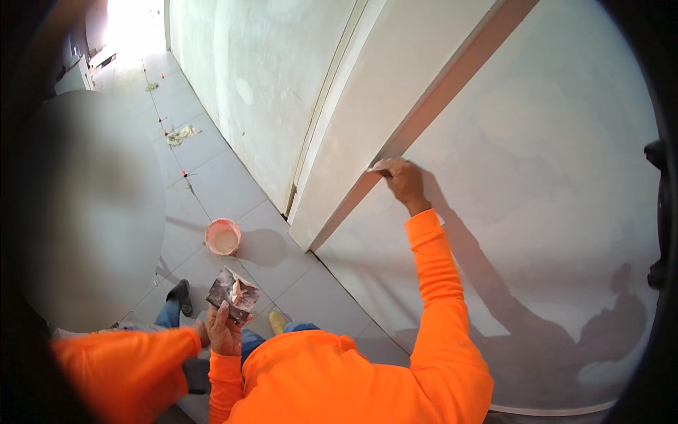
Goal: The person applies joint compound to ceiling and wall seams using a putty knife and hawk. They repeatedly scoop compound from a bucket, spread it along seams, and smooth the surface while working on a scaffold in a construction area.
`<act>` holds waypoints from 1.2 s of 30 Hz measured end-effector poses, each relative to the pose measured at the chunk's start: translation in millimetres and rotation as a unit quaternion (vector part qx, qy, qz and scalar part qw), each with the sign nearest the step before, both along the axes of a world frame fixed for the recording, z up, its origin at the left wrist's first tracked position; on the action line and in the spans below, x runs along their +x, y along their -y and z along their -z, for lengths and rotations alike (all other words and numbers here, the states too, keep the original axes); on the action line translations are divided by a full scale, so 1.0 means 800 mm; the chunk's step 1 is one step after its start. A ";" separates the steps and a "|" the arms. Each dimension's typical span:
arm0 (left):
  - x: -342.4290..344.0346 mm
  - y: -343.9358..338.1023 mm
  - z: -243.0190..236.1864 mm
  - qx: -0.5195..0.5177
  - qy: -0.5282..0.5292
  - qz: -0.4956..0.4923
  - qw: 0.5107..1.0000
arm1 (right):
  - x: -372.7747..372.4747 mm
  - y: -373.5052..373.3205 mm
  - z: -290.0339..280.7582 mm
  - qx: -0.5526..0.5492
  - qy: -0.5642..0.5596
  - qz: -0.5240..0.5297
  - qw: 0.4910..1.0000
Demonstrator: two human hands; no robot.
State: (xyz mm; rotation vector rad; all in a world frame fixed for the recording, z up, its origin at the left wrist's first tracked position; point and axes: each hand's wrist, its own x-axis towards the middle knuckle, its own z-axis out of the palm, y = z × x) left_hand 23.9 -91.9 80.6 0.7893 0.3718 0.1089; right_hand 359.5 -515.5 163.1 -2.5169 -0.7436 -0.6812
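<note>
Blurred pale dome [92, 212] nearest. Left hand [224, 332]: fingers closed on dark board [222, 287] bearing paste [241, 290]; right hand [405, 184]: fingers pinching pale piece [379, 168] at trim edge [458, 72]. Wall [537, 127] patchily coated; edge apparently unfinished, paste remaining.

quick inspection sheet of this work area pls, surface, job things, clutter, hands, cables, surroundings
surface: pale, patchy wall beside a white pillar; grey tiled floor
job's things: dark board bearing pale paste; pinkish bucket on the floor
clutter: crumpled rag and small red clips on the tiles
left hand: grips the board
right hand: holds a thin pale tool at the pillar's edge
cables: nothing seen
surroundings: another person's orange sleeve close by at left; bright opening at far end
</note>
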 end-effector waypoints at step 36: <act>-0.001 -0.010 0.007 0.030 -0.009 -0.003 0.999 | -0.114 -0.107 0.018 0.640 -0.015 0.112 0.760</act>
